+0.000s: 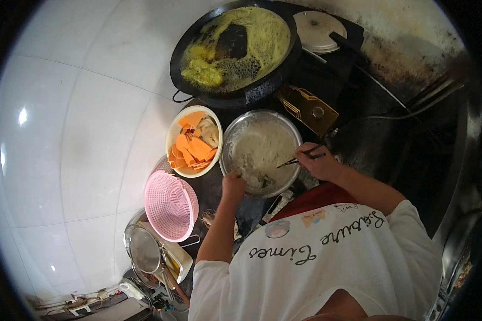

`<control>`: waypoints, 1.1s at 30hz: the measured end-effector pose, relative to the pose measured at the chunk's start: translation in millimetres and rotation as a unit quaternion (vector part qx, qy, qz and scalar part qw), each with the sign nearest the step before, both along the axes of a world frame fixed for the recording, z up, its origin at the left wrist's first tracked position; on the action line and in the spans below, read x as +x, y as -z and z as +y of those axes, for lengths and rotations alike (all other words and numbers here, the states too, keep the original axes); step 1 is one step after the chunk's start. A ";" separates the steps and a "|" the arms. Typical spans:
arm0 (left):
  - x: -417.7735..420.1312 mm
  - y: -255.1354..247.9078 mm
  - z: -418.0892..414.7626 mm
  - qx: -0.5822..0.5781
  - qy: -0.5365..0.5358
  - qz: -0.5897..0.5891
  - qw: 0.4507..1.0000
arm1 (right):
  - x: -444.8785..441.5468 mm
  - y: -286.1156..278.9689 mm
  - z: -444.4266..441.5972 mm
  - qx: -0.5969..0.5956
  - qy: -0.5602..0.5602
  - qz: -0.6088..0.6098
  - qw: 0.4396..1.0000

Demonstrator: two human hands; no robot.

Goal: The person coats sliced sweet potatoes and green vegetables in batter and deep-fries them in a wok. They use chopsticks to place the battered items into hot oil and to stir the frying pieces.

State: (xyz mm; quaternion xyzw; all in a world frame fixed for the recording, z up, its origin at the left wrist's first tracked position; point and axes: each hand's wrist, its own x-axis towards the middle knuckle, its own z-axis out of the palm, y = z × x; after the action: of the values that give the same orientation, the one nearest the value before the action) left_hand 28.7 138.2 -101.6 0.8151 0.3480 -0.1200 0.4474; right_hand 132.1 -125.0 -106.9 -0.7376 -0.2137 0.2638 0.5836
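Observation:
A metal bowl (289, 182) of pale, wet batter with dark green bits stands before me. My left hand (233, 185) is at its lower left rim, the fingers partly hidden and blurred at the edge of the batter. In my right hand (318, 161) is a pair of dark chopsticks (291, 163), their tips over the batter inside the bowl. Beyond the bowl, a large black wok (265, 90) contains foaming yellowish oil, with a yellow battered piece (202, 73) frying at its lower left.
Left of the metal bowl, a cream bowl (169, 140) holds orange slices and pale pieces. Nearer stand a pink plastic colander (172, 206) and a mesh strainer (145, 248). A round lid (319, 30) lies right of the wok; a gas stove's panel (310, 111) is below it.

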 end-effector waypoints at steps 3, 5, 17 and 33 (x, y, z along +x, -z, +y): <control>0.5 12.5 -4.2 0.095 0.081 0.113 0.986 | 0.8 -4.6 -0.3 0.045 -0.005 -0.025 0.999; -3.1 4.8 -1.0 0.002 0.054 0.038 0.998 | 3.2 -3.1 -3.7 0.053 -0.008 0.001 0.999; 87.2 -234.6 19.9 -0.167 -0.077 -0.327 0.927 | 23.0 -12.9 -8.0 0.032 -0.021 0.099 0.994; 373.5 -183.8 22.4 -0.047 -0.156 -0.210 0.964 | 53.2 -16.8 -28.2 0.145 -0.049 0.139 0.978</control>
State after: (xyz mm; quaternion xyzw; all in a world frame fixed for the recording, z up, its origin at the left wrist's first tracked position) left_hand 402.2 160.7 82.2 0.7356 0.3634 0.1092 0.5612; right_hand 185.3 -153.2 -90.0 -0.5902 -0.2024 0.3578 0.6948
